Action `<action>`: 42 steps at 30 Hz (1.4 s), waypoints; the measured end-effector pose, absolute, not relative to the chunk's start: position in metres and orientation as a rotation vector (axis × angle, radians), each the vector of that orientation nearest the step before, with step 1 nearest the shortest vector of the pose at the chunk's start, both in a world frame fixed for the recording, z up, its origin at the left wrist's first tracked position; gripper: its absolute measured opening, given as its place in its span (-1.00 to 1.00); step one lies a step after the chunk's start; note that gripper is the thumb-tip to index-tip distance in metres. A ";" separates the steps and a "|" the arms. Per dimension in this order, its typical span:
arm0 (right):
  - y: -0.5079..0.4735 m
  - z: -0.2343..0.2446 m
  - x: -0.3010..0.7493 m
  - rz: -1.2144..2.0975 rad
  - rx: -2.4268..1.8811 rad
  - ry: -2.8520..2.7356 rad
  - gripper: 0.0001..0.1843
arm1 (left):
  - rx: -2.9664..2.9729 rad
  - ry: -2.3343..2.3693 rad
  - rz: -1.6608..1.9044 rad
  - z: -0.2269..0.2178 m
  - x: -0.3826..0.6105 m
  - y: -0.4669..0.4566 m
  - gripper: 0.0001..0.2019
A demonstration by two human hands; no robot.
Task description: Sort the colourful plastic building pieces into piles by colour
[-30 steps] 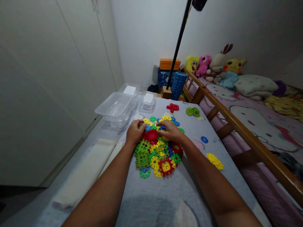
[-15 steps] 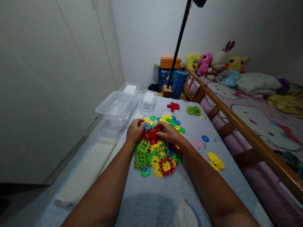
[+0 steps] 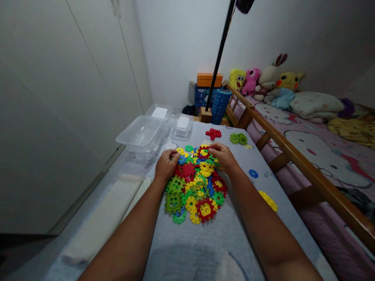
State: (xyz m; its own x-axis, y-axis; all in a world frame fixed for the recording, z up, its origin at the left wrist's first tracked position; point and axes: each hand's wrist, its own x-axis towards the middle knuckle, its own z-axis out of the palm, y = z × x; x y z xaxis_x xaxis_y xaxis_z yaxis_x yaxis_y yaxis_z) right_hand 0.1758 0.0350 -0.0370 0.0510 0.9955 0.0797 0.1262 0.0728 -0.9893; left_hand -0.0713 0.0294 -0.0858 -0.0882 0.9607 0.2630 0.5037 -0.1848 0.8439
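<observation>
A heap of toothed plastic building pieces (image 3: 191, 203) in red, yellow, green and blue lies on the cloth-covered table between my arms. My right hand (image 3: 225, 157) pinches a red square frame piece (image 3: 199, 152) at its right edge, over the far side of the heap. My left hand (image 3: 166, 167) rests against the heap's left edge with its fingers curled together; what they hold, if anything, is hidden. Close to that hand lie a solid red piece (image 3: 187, 170) and green lattice squares (image 3: 172, 203).
Sorted red pieces (image 3: 213, 134), green pieces (image 3: 238, 138), a blue disc (image 3: 253, 173) and yellow discs (image 3: 268, 201) lie apart from the heap. Clear plastic boxes (image 3: 142, 132) stand at back left, a folded cloth (image 3: 108, 214) before them. A wooden bed rail (image 3: 293, 171) borders the right.
My right hand has moved right and away from me, from the red piece near the middle to the heap's far side, where it now holds a red square frame. My left hand has barely moved.
</observation>
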 end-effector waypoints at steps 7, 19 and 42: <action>0.071 -0.042 0.207 0.945 -1.443 -0.908 -0.79 | 1.700 1.605 1.205 -0.084 -0.070 0.029 -0.68; 0.134 -0.053 0.230 0.733 -1.627 -0.552 -0.76 | 1.737 1.613 1.191 -0.087 -0.070 0.030 -0.71; 0.149 -0.077 0.224 0.635 -1.727 -0.720 -0.64 | 1.745 1.625 1.170 -0.089 -0.070 0.031 -0.73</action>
